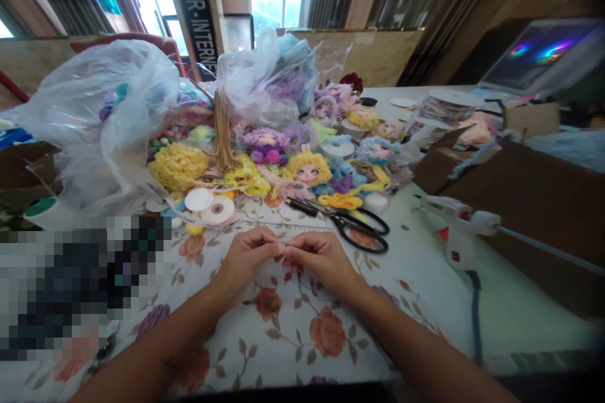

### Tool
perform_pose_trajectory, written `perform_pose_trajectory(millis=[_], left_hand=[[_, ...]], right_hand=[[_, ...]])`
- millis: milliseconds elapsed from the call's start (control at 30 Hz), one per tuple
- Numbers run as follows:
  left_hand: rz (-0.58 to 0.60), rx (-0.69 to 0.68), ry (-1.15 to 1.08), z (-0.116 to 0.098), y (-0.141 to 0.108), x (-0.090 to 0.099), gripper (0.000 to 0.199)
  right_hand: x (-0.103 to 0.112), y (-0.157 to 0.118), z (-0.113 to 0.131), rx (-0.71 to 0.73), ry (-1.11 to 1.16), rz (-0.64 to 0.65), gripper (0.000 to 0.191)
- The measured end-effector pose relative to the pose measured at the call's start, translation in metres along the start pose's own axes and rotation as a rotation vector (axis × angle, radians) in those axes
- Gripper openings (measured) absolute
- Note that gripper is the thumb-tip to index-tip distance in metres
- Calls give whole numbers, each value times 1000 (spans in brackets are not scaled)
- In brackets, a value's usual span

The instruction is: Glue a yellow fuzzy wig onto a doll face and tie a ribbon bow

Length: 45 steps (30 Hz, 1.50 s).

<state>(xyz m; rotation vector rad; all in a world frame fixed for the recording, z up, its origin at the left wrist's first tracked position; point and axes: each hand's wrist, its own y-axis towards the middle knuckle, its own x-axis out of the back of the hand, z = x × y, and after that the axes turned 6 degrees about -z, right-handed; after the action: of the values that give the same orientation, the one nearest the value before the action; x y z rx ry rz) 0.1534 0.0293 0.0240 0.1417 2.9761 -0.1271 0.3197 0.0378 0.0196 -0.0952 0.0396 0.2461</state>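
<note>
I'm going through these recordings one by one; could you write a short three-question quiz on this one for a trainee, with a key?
1. Multiple choice: which of these lies nearest the right hand?
(a) cardboard box
(b) scissors
(c) ribbon roll

2. True or false: in the picture, the glue gun is to the right of the scissors.

3. Fill in the blank: the doll's head nearest the right hand has curly ____ hair.

Key: 1. (b); 2. true; 3. yellow
</note>
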Motion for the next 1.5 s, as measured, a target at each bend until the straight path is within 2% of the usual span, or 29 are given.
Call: perform_pose_trajectory(millis=[200,433,733,933,1167,1333,1500], left_hand=[[24,115,-51,4,3,3,12],[9,-6,62,5,3,4,10],[-33,-146,-24,14,2,1,4],[-38,-174,-17,13,2,-2,6],[-135,-88,70,8,2,-2,12],[-110,-132,221,9,3,1,10],[-108,-151,279,11,3,0,8]], right_hand=[[1,1,-1,-20,50,-9,26],[0,0,-5,-81,199,28,26],[-4,-2,-3,-54,279,-7,24],[-2,-2,-1,-19,209,-19,23],[3,2,2,-77,119,-12,20],[4,4,-1,-67,19,-51,19],[2,4,-4,-38,-70,-95,16]])
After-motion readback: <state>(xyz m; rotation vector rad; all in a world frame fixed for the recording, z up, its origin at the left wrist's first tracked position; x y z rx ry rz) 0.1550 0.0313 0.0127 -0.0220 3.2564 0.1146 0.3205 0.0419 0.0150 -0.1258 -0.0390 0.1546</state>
